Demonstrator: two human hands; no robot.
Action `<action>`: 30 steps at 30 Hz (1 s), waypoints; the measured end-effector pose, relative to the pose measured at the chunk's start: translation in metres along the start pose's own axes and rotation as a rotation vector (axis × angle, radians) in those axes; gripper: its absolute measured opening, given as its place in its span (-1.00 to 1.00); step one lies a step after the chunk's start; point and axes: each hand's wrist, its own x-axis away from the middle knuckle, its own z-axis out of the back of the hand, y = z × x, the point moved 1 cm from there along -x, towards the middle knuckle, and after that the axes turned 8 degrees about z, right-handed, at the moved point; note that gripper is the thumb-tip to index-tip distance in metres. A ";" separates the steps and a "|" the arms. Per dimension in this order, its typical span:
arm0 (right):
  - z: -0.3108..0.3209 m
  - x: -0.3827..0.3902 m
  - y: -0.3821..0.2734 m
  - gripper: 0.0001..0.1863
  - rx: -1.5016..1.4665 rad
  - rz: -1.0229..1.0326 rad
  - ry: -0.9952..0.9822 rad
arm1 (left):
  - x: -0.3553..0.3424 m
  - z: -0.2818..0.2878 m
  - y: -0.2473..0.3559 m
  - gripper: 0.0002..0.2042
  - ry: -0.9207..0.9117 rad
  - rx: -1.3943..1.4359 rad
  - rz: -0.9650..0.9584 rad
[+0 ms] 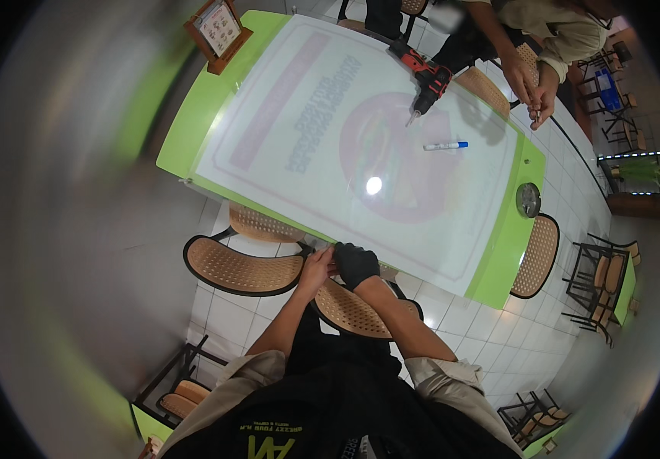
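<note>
My bare left hand and my right hand, in a black glove, meet at the near edge of a green table. Both have bent, closed fingers; what is between them is hidden or too small to make out. A large translucent sheet with a pale pink printed design lies on the table. On it are a red-and-black cordless drill with its bit toward me and a white marker with a blue cap.
Another person's hands hold a small object at the far right. A framed card stand and a metal ashtray sit on the table. Cane chairs surround it; other tables and stacked chairs stand beyond on the tiled floor.
</note>
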 end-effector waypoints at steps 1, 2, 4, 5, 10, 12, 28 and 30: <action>0.001 -0.001 0.000 -0.79 0.010 0.017 -0.021 | -0.001 0.000 -0.002 -0.77 0.003 0.006 0.015; 0.001 -0.003 0.000 -0.79 0.020 0.034 -0.042 | -0.002 -0.001 -0.003 -0.78 0.012 0.071 0.010; -0.002 -0.009 0.005 -0.80 0.002 0.024 -0.085 | -0.004 -0.006 -0.007 -0.81 0.025 0.201 0.006; -0.003 -0.012 0.008 -0.80 -0.007 0.017 -0.106 | -0.004 -0.008 -0.007 -0.81 -0.017 0.297 -0.002; 0.001 -0.012 0.010 -0.79 -0.115 -0.069 -0.148 | -0.022 0.022 -0.024 -0.71 -0.348 0.596 -0.032; 0.002 -0.002 0.017 -0.76 -0.202 -0.114 -0.097 | -0.030 0.019 -0.029 -0.73 -0.285 0.591 0.018; -0.018 0.113 0.109 -0.73 -1.013 -0.297 0.100 | -0.043 0.010 -0.031 -0.73 -0.522 0.686 0.205; -0.023 0.103 0.104 -0.73 -1.037 -0.260 0.094 | -0.040 0.007 -0.028 -0.71 -0.480 0.629 0.188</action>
